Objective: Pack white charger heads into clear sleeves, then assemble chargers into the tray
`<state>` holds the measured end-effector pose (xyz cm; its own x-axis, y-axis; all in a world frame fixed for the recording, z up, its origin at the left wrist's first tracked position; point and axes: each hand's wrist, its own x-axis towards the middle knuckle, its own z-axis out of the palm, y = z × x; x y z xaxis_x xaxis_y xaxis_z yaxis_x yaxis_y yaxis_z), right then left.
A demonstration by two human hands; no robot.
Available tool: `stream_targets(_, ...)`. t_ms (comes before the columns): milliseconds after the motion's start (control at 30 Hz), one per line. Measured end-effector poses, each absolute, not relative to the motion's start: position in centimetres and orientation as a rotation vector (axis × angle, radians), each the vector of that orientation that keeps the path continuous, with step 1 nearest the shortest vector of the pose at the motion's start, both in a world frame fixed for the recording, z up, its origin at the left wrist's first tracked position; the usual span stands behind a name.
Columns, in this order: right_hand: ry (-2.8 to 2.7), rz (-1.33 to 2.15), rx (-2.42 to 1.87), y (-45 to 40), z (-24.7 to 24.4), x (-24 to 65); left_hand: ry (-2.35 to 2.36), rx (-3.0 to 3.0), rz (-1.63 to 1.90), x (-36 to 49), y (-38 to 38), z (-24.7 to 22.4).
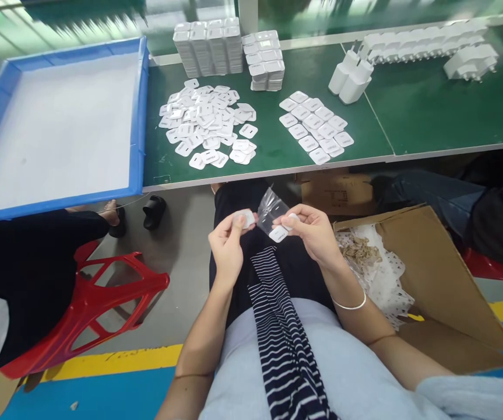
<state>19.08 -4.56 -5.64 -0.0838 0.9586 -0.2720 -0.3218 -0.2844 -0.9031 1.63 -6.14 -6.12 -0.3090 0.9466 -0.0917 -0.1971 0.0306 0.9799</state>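
Note:
Above my lap, below the table edge, both of my hands are at work close together. My left hand [227, 251] pinches a small white rounded-square plastic piece [243, 218] between thumb and fingers. Held in my right hand [315, 233] is a similar white plate [278, 234] with dark print. A crumpled transparent plastic film [271, 209] rises beside that plate, between my hands; whether it is a bag I cannot tell. Something white also shows under my right thumb. On the green table [268, 157] lie a loose heap of white plates [207, 116] and a flat group of them in rows [316, 125].
Tall stacks of white plates [210, 49] stand behind the heap. At left is a blue-rimmed tray [140, 128]. White plug adapters [356, 76] are at right. A cardboard box [447, 280] with plastic scraps is by my right arm. People sit on both sides, one on a red stool [111, 291].

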Motion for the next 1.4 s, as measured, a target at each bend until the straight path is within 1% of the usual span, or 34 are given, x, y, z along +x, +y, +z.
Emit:
stream_targets(67, -0.842, 1.425, -1.211, -4.2, -5.9, 19.6, 1.48, 0.996, 1.644, 1.1, -6.1, -5.9)
stream_targets(133, -0.89, 1.233, -1.258, -3.9, -6.1, 19.9, 1.627, 1.211, 1.727, 0.9, -6.3, -6.0)
stream_targets(200, -0.926, 1.139, -1.261, -3.8, -6.4, 19.8, 1.705, 1.562, 1.702, 1.2, -6.8, -6.3)
stream_targets(300, -0.921, 1.112, -1.247, -3.9, -6.4, 18.7, 1.601, 2.065, 1.558, 2.7, -7.6, -7.4)
stream_targets(400, -0.922, 1.103, -1.234, -4.2, -6.1, 17.4, 1.492, 2.218, 1.481, 4.3, -8.1, -8.4)
stream_targets(700, -0.819, 1.304, -1.141, -4.7, -6.2, 16.5, 1.37, 1.84, 1.386, 4.5, -8.0, -8.2)
stream_targets(767, -0.789, 1.354, -1.112, -4.7, -6.4, 16.4, 1.352, 1.651, 1.371, 4.4, -8.0, -8.1)
stream_targets(900, -0.718, 1.46, -1.046, -4.6, -6.4, 16.3, 1.172, 1.062, 1.286, 4.4, -7.9, -7.7)
stream_targets(1000, -0.692, 1.535, -1.027, -4.5, -6.4, 16.3, 1.112, 0.819, 1.298, 4.4, -7.8, -7.3)
stream_targets(1200, -0.64, 1.739, -0.998, -4.1, -6.6, 17.2, 1.156, 0.694, 1.357, 3.3, -6.3, -7.8)
stream_targets(1400, -0.779, 1.58, -1.144, -3.3, -6.7, 19.6, 1.374, 0.793, 1.62, 0.8, -5.2, -7.9)
